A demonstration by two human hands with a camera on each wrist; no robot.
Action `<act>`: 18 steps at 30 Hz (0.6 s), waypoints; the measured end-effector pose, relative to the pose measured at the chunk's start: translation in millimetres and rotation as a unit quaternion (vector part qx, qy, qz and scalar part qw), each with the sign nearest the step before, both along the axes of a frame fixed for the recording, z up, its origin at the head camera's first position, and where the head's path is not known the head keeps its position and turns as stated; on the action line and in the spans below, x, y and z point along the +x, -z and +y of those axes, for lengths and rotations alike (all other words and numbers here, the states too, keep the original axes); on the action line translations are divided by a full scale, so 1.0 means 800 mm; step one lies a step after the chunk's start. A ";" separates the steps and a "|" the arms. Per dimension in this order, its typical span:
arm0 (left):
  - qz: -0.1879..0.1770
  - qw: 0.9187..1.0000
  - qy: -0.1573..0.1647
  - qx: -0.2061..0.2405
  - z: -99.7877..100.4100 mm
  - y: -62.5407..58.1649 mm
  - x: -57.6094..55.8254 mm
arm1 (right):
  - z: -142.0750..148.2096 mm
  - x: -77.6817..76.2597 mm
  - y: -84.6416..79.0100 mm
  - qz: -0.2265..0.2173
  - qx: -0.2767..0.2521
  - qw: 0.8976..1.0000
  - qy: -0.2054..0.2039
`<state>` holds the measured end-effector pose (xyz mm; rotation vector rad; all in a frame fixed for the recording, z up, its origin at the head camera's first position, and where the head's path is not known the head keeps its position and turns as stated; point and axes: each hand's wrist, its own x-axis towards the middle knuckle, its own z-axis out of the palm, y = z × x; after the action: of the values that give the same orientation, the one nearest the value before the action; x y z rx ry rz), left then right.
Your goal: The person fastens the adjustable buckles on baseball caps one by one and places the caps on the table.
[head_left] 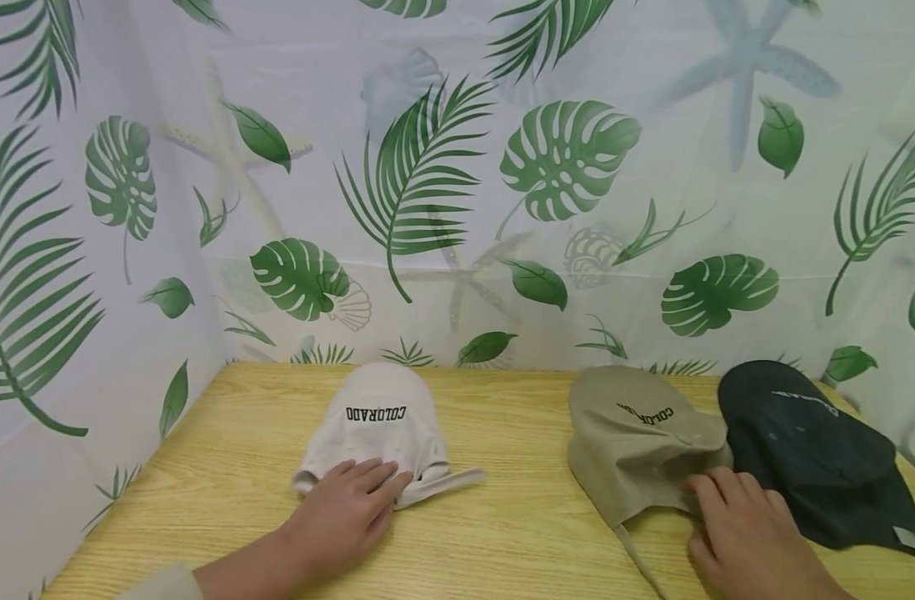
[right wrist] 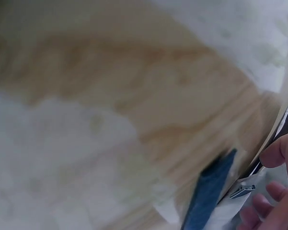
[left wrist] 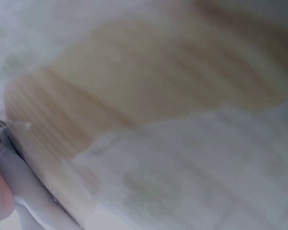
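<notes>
A white cap (head_left: 390, 392) with COLORADO lettering, upside down to me, lies left of centre. My left hand (head_left: 348, 508) rests on its near side, fingers extended over the fabric beside a loose back strap (head_left: 442, 483). Farther right sits a tan cap (head_left: 615, 450) with the same lettering, its crown creased and its strap (head_left: 637, 558) trailing towards me. The fingertips of my right hand (head_left: 750, 533) touch the tan cap's near right edge. In the right wrist view, the thumb (right wrist: 275, 153) stands apart from the bent fingers. Both wrist views are blurred.
A dark navy cap (head_left: 810, 458) lies at the far right, against the tan cap and beside my right hand. Everything rests on a wood-grain table (head_left: 517, 467). A white leaf-printed cloth (head_left: 457, 192) hangs behind and along the sides.
</notes>
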<state>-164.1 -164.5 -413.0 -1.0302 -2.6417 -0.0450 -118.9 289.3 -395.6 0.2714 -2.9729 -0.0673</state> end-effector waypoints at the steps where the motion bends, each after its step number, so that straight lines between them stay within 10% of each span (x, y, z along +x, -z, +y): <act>1: 0.003 1.000 0.000 0.003 -0.004 0.000 -0.001 | 0.001 -0.001 0.001 -0.003 0.000 1.000 0.002; 18: 0.019 0.999 0.004 0.040 -0.067 0.003 -0.013 | 0.026 -0.004 0.008 0.000 -0.013 1.000 -0.023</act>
<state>-174.3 -218.0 -415.7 -1.0062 -2.5785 -0.1310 -122.1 309.8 -401.9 0.3353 -2.9637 -0.0245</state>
